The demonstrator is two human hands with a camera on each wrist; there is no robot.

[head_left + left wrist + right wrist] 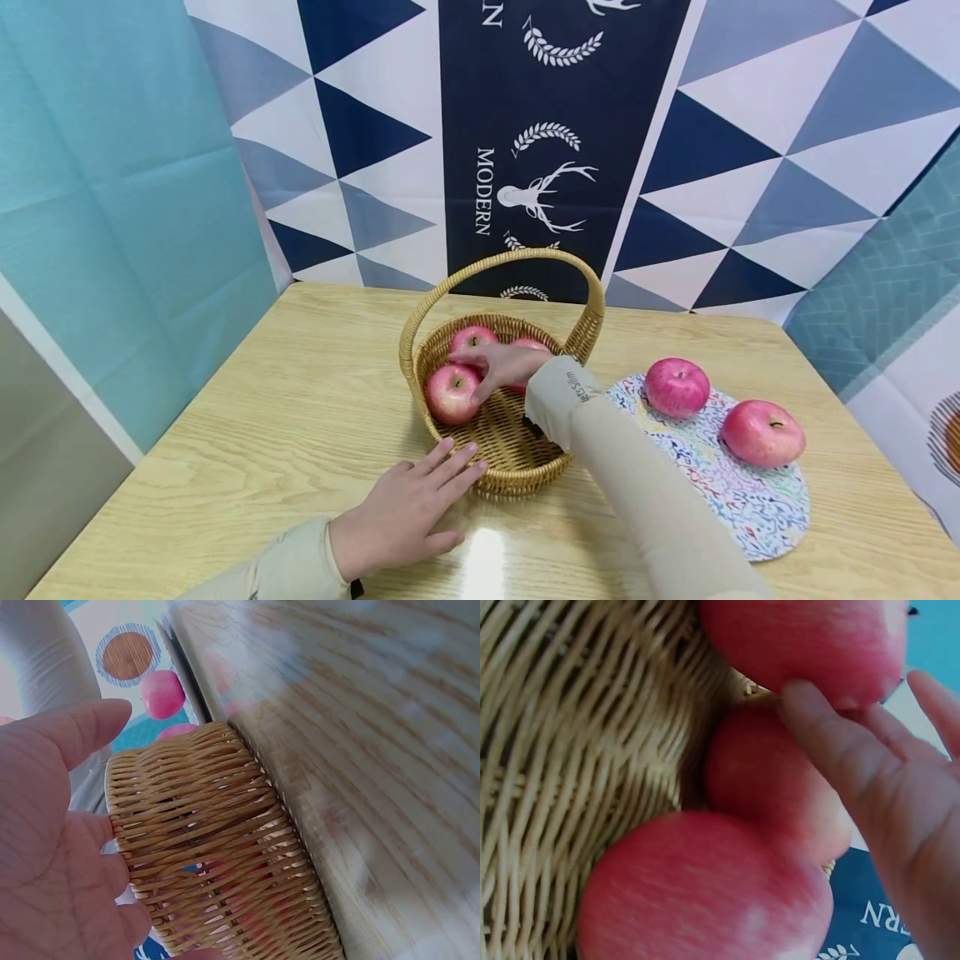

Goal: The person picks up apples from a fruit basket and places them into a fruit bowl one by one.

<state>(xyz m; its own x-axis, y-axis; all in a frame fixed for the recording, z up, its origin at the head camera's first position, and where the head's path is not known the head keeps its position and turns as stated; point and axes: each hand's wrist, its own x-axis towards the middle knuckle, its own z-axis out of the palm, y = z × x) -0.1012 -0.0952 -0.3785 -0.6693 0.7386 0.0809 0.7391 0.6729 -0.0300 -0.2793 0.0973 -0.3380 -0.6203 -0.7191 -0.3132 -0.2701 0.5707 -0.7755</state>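
Observation:
A wicker basket (517, 482) with a tall arched handle holds three red apples. My right hand (501, 367) reaches down into it, fingers and thumb spread about the left apple (452, 395). In the right wrist view, fairly straight fingertips touch that apple (810, 645), with the thumb standing apart; two more apples, a middle one (769, 780) and a lower one (705, 892), lie against the woven wall. My left hand (411, 510) has its fingers straight, their tips at the basket's near left rim. From the left wrist, the basket's wall (202, 825) partly hides those fingers.
On the right, a round patterned mat (772, 517) bears two apples, one farther back (677, 387) and one nearer the edge (763, 433). Everything stands on a wooden table (300, 400). A patterned cloth backdrop (375, 150) rises behind it.

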